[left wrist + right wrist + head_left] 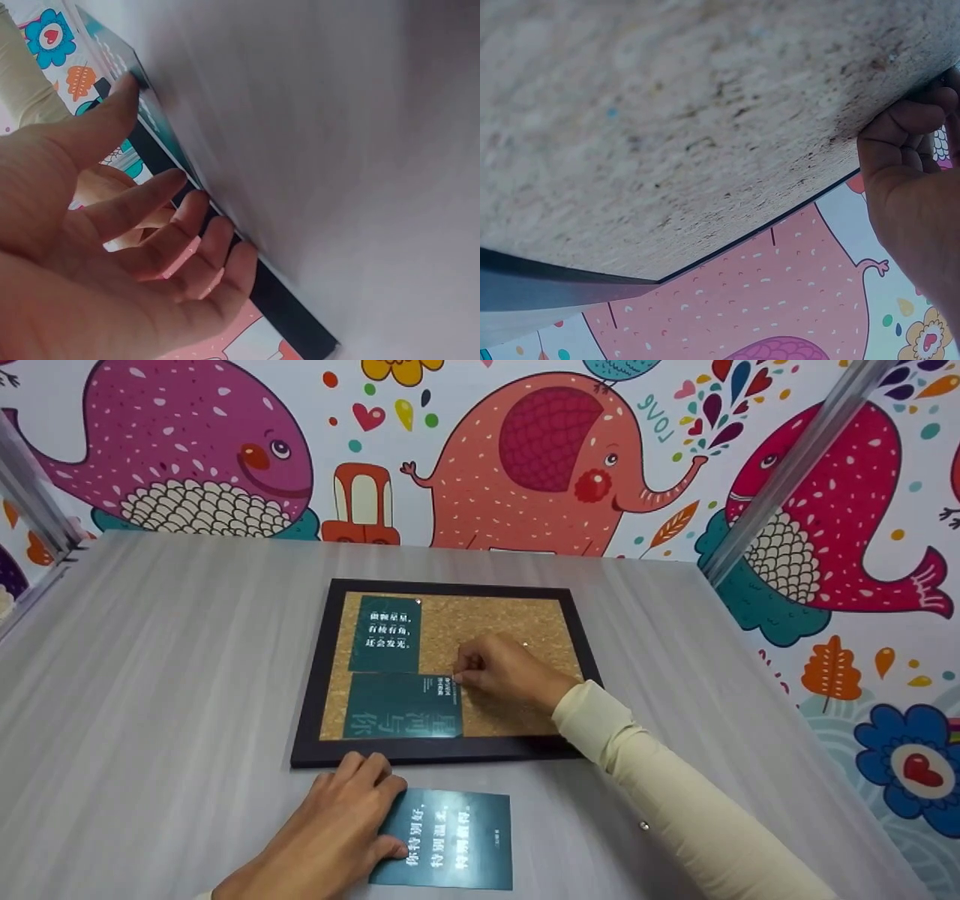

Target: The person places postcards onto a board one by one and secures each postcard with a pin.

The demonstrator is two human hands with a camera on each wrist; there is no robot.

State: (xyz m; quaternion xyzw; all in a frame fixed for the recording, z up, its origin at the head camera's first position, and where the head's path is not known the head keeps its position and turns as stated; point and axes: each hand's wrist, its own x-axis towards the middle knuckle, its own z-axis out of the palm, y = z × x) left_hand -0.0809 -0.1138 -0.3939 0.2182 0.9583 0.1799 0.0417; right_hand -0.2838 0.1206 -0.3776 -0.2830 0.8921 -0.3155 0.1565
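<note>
While the left hand (pixel 341 814) spreads on a glossy card (pixel 457 840), the right hand (pixel 514 669) curls fingers (pixel 472 648) over grainy cork (pixel 487 619), hold hidden.

I'm facing a white cartoon-print wall (pixel 465 397): spotted purple whale (pixel 202 442) on my left, coral-orange elephant (pixel 544 472) centre, crimson whale (pixel 847 502) right, blue scalloped flower (pixel 877 757) lower right. Grey glossy corner posts (pixel 795 465) both sides. Pale-grey streaked tabletop (pixel 187 645).
</note>
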